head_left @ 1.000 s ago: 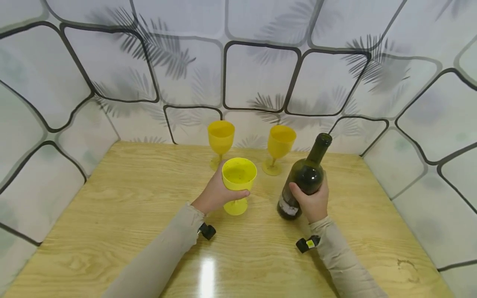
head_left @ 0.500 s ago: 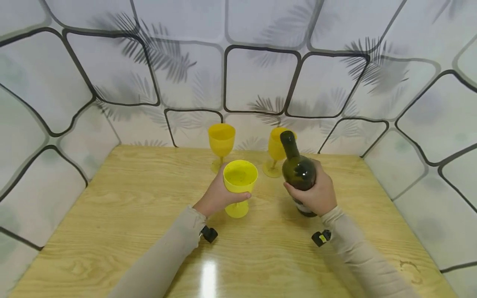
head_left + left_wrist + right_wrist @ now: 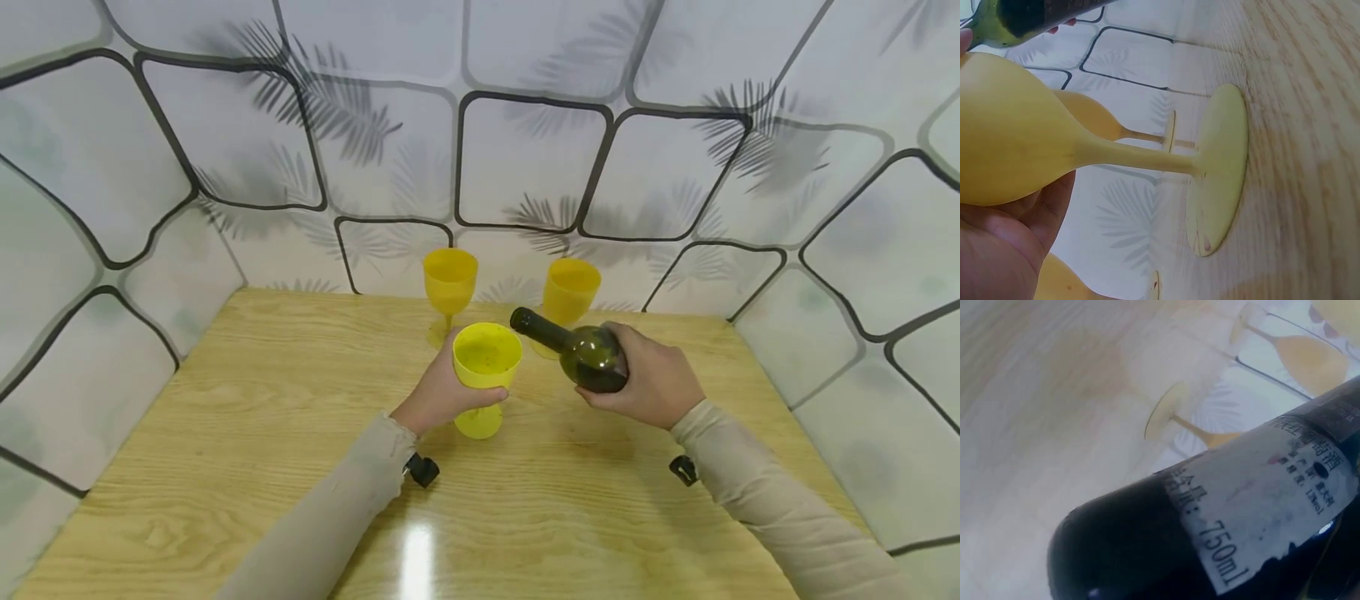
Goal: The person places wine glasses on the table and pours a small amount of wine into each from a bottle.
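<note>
My left hand (image 3: 441, 393) grips a bright yellow goblet (image 3: 486, 373) by its bowl, thumb across the front. Small dark specks show inside the bowl. In the left wrist view the goblet's round foot (image 3: 1219, 169) stands on the wood. My right hand (image 3: 654, 380) holds a dark green wine bottle (image 3: 592, 357) around its body. The bottle lies tilted well over, its mouth pointing left near the goblet's rim and a little above it; no liquid shows at the mouth. A worn white label (image 3: 1241, 500) reading 750ml fills much of the right wrist view.
Two more yellow goblets stand at the back of the wooden table (image 3: 300, 367): the left goblet (image 3: 450, 279) behind the held one, the right goblet (image 3: 572, 287) partly behind the bottle's neck. Patterned walls (image 3: 532, 158) close off the back and sides.
My right hand has lifted the bottle off the table and tipped it from near upright to strongly tilted, its mouth swinging left toward the goblet. The left hand and its goblet have barely moved.
</note>
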{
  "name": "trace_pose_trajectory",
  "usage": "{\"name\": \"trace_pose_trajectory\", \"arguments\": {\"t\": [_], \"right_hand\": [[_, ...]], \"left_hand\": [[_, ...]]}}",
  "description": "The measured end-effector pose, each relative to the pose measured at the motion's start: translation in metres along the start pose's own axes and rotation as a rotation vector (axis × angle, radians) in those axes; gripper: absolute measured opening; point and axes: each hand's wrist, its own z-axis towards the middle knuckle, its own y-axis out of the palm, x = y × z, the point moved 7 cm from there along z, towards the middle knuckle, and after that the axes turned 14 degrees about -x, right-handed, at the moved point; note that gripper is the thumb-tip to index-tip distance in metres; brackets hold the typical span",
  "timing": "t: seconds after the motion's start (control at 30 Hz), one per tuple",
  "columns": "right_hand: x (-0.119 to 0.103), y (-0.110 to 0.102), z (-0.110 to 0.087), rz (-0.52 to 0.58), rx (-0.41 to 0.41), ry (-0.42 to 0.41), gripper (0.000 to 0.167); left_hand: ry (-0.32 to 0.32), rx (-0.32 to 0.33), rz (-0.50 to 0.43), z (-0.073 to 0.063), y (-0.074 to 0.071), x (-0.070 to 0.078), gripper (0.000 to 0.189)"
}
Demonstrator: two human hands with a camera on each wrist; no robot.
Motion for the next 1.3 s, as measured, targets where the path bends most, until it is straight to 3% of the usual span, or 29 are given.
{"name": "trace_pose_trajectory", "arguments": {"t": [0.23, 0.47, 0.67, 1.3], "right_hand": [[-0.002, -0.011, 0.005, -0.092, -0.075, -0.060, 0.082], [-0.007, -0.022, 0.013, -0.167, -0.119, -0.130, 0.082], [-0.009, -0.027, 0.018, -0.196, -0.169, -0.133, 0.085], [-0.015, -0.034, 0.028, -0.263, -0.280, -0.159, 0.084]], "left_hand": [[-0.015, -0.005, 0.004, -0.001, 0.000, 0.001, 0.088], [0.009, -0.003, -0.001, -0.001, -0.001, 0.001, 0.087], [0.020, -0.005, -0.006, -0.001, 0.000, 0.003, 0.087], [-0.032, 0.004, -0.006, -0.002, 0.000, 0.000, 0.090]]}}
